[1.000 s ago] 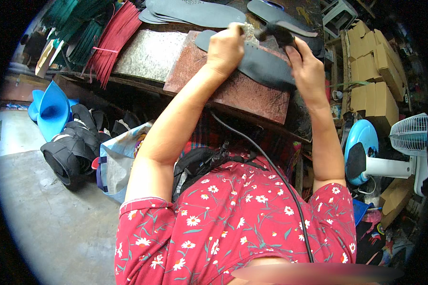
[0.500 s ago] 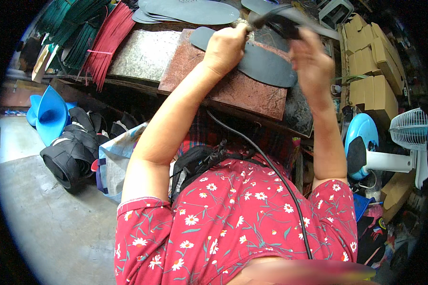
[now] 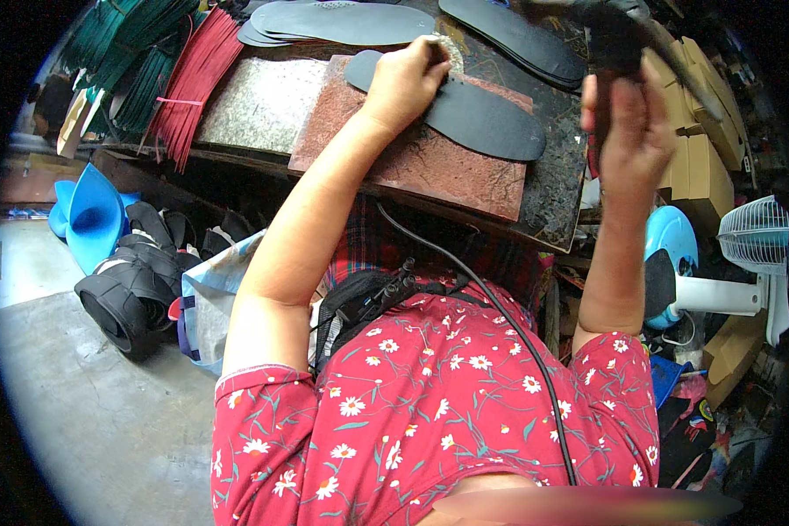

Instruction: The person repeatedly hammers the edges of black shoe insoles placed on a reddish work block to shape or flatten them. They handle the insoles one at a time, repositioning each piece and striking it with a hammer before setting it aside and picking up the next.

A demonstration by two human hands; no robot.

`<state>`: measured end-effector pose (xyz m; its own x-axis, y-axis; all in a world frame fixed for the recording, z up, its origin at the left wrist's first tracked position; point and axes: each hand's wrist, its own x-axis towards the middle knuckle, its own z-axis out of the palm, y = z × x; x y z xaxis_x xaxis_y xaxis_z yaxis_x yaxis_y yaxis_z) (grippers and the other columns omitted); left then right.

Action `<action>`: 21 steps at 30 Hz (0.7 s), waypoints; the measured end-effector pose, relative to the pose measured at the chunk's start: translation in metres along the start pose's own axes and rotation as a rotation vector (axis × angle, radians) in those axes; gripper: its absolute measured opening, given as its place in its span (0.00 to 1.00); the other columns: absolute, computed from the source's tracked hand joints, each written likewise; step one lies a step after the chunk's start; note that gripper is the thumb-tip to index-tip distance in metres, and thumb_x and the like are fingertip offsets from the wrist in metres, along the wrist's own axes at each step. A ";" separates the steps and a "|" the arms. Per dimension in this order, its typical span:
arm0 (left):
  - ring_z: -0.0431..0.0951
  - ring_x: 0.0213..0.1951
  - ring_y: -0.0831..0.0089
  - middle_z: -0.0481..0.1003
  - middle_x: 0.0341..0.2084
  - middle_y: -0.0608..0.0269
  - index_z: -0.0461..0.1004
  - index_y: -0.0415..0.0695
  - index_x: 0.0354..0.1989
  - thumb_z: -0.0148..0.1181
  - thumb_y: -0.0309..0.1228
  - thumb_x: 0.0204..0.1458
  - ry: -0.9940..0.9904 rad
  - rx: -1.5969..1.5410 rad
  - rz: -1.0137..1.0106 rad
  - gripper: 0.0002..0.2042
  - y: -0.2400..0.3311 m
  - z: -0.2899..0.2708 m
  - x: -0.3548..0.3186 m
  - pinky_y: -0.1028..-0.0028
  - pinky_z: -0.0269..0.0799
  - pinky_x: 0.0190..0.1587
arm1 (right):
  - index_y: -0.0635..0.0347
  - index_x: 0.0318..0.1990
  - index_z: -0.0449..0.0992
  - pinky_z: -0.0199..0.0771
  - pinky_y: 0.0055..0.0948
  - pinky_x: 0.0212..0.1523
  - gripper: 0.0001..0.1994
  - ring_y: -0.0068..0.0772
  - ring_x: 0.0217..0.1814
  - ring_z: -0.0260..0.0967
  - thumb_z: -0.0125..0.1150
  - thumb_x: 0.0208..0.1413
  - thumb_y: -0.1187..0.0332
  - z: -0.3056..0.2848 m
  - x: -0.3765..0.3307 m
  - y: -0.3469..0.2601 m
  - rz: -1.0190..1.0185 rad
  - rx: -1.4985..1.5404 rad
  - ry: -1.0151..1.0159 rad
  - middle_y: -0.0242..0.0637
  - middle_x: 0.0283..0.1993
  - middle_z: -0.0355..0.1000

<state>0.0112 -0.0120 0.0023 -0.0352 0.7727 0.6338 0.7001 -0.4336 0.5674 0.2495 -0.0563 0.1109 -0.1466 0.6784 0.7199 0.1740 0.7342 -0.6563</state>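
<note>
A dark grey shoe sole (image 3: 486, 121) lies across a reddish-brown slab (image 3: 324, 127) on the workbench. My left hand (image 3: 405, 81) is closed above the middle of this sole, covering part of it. Its fingertips are pinched beside a small whitish round patch (image 3: 451, 54); what they hold, if anything, is hidden. Raised to the right of the bench, my right hand (image 3: 633, 131) is wrapped round a dark hammer-like tool (image 3: 612, 44). Motion smears the tool, so its exact shape is unclear.
More grey soles (image 3: 342, 22) are stacked at the back, with another pile (image 3: 517, 42) beside them. Red strips (image 3: 193, 88) and green strips (image 3: 131, 53) lie at the far left. Cardboard boxes (image 3: 701, 175) and a white fan (image 3: 754, 232) stand right. A black cable (image 3: 465, 272) crosses my front.
My right hand and the dark tool have swung up and to the right, away from my left hand. The left hand has shifted slightly left, staying over the sole.
</note>
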 end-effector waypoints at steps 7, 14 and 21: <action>0.82 0.27 0.68 0.80 0.27 0.54 0.72 0.37 0.38 0.59 0.25 0.55 0.123 -0.539 -0.392 0.06 0.005 0.007 0.001 0.70 0.78 0.31 | 0.58 0.52 0.74 0.71 0.30 0.31 0.19 0.34 0.26 0.73 0.57 0.62 0.53 0.006 -0.029 0.071 0.225 -0.518 -0.191 0.43 0.25 0.74; 0.83 0.31 0.62 0.80 0.29 0.52 0.74 0.39 0.38 0.64 0.30 0.52 -0.001 -0.232 -0.160 0.10 0.003 0.006 -0.001 0.68 0.77 0.37 | 0.61 0.53 0.74 0.68 0.22 0.26 0.16 0.19 0.25 0.66 0.57 0.64 0.60 -0.015 0.002 -0.001 0.201 -0.053 -0.073 0.31 0.23 0.69; 0.79 0.28 0.52 0.75 0.21 0.51 0.68 0.41 0.38 0.58 0.25 0.50 -0.032 0.257 0.260 0.08 0.020 0.019 -0.004 0.59 0.75 0.32 | 0.57 0.52 0.72 0.74 0.42 0.36 0.18 0.58 0.41 0.74 0.55 0.63 0.55 0.011 -0.013 0.040 0.207 -0.474 -0.275 0.53 0.36 0.76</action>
<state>0.0393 -0.0148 0.0009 0.1864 0.6679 0.7205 0.8395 -0.4893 0.2364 0.2473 -0.0352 0.0729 -0.2994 0.8351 0.4614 0.6331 0.5357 -0.5587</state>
